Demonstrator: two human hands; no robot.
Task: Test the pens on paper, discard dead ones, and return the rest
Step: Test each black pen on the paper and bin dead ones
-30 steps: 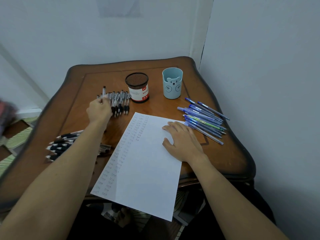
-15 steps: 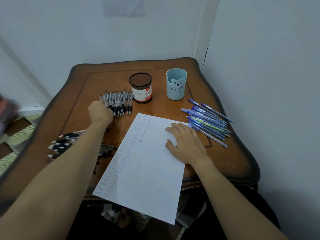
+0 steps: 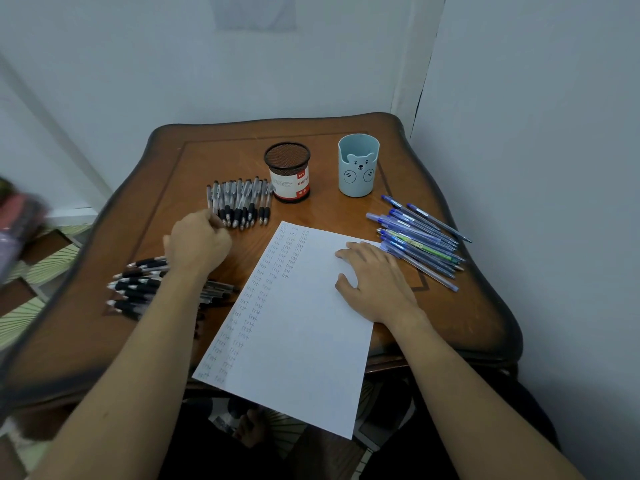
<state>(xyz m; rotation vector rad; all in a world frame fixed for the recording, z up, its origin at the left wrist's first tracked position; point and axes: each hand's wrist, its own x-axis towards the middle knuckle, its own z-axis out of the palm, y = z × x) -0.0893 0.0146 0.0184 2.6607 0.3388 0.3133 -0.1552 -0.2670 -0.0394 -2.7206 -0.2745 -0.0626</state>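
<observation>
A dark-edged wooden table (image 3: 214,157) is set into a corner formed by pale grey-blue walls (image 3: 156,71); green-patterned flooring (image 3: 24,317) is seen at the left

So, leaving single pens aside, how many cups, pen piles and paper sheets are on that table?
Pen cups: 2, black mesh cup and blue bear cup
Pen piles: 3, black row, black heap, blue heap
Paper sheet: 1
Total: 6

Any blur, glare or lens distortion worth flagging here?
Head view: the brown wooden table bows from wide-angle distortion; a pinkish object at the left border is smeared; light is dim and even, no glare; writing on the white paper sheet is legible.
</observation>
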